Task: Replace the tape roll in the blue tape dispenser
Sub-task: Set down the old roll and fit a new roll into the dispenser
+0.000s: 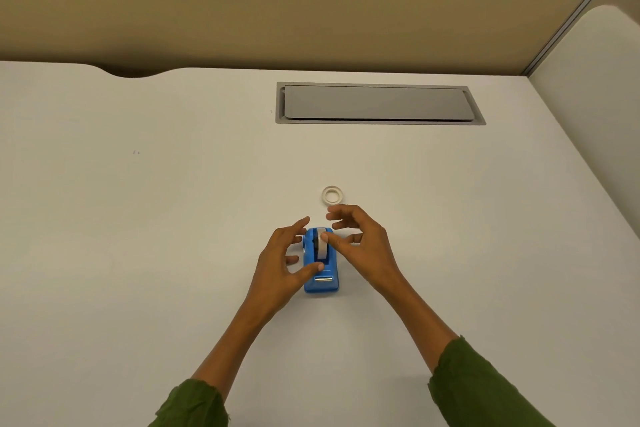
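The left hand (282,260) covers the left side of the blue tape dispenser (321,279), its thumb crossing the body. Whether the right hand's (360,246) fingers (325,237) press the tape roll (322,248) cannot be told. Both green sleeves (481,388) are cut off at the near edge.

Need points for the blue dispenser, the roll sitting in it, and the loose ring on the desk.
blue dispenser (327,286): head view, front of its base by the cutter.
roll in the dispenser (322,248): head view, top of its outer band.
loose ring (332,195): head view, its rim.
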The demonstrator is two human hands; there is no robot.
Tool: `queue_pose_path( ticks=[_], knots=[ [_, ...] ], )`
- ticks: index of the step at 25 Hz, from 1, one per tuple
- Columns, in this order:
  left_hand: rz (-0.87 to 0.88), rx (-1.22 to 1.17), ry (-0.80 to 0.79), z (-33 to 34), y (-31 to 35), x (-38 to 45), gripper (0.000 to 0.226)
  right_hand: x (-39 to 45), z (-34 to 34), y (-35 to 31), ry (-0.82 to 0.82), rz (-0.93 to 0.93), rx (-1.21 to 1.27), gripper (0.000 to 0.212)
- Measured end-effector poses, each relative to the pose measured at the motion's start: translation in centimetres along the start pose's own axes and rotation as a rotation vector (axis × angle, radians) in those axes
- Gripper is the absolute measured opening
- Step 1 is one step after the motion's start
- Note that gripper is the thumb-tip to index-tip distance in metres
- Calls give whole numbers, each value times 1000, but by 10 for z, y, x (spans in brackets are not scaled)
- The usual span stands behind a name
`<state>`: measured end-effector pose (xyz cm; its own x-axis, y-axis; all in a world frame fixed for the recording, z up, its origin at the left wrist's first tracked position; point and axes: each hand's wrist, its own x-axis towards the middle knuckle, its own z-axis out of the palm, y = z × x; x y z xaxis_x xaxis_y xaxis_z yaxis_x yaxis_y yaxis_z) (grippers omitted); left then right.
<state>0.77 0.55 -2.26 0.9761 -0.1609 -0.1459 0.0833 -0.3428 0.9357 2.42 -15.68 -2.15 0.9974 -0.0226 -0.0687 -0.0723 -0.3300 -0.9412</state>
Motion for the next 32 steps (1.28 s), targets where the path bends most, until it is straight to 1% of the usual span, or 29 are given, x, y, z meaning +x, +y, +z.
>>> queue_pose_path(
  ticks=[1,3,6,7,10,12,14,18,21,24,26,28,29,32],
  knots=[
    [6,-2,6,0,0,1,68,2,1,0,14,17,2,28],
    [39,11,15,2,-1,4,57,4,3,0,34,26,3,14],
    [45,46,34,4,-5,6,47,4,2,2,46,5,4,6],
    [40,49,37,4,-6,7,47,3,1,3,33,-4,15,6],
    [48,55,39,4,-8,9,47,-4,-1,6,-81,-17,34,20],
    [52,59,34,5,-8,10,48,-6,0,8,-116,2,42,24],
    [56,58,31,7,-8,9,48,-3,2,8,-85,31,53,21],
    [72,52,21,6,-9,8,52,6,6,5,8,90,62,8],
    [81,71,30,7,-9,8,50,11,10,4,34,145,68,9],
    [90,71,39,9,-9,8,48,9,10,5,29,147,97,9],
    [80,65,45,8,-9,8,48,4,9,10,-32,135,136,16],
    [86,69,46,7,-9,7,48,0,8,14,-83,117,121,26],
    [94,70,43,7,-10,7,49,0,9,14,-83,114,109,26],
    [95,51,31,8,-11,7,56,3,10,11,9,128,116,12]
  ],
)
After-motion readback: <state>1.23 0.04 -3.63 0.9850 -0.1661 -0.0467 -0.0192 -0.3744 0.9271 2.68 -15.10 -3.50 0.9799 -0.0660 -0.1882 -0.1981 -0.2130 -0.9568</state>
